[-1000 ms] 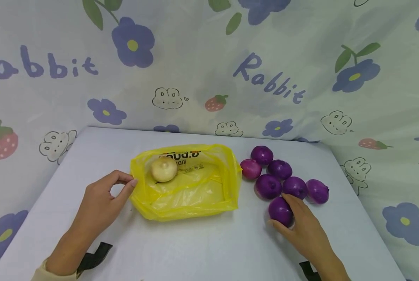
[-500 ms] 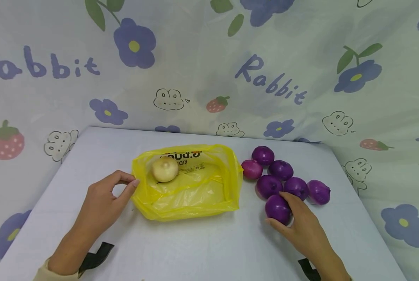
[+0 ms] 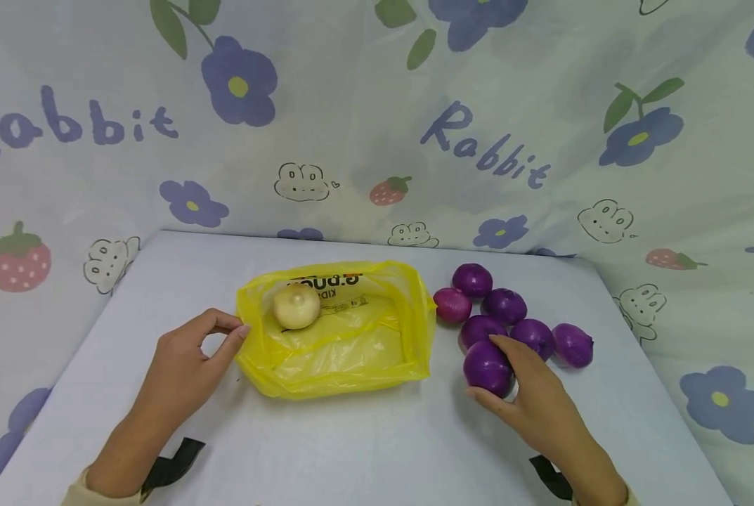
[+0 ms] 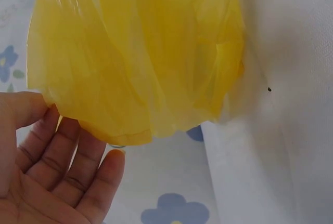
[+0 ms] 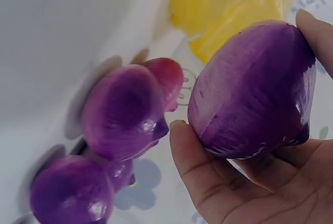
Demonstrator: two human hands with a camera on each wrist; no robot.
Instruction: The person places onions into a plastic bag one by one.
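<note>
My left hand (image 3: pixel 190 362) pinches the left rim of a yellow plastic bag (image 3: pixel 351 383) between thumb and fingers. The bag's mouth is spread wide, and a pale yellow onion (image 3: pixel 296 306) lies inside at the left. In the left wrist view the thumb and fingertips meet the edge of the bag (image 4: pixel 140 63). My right hand (image 3: pixel 541 397) grips a purple onion (image 3: pixel 488 369) between thumb and fingers. The right wrist view shows this onion (image 5: pixel 255 89) held away from the others. In the head view it overlaps another purple onion (image 3: pixel 478 327) behind it.
Several more purple onions (image 3: pixel 533 339) lie grouped right of the bag, among them a pinker one (image 3: pixel 452 306) close to the bag's right side. They rest on a white table (image 3: pixel 351 450). A curtain (image 3: pixel 351 126) printed with flowers and rabbits hangs behind.
My right hand has lifted the purple onion and moved it a little left, away from the group toward the bag. My left hand stays at the bag's rim.
</note>
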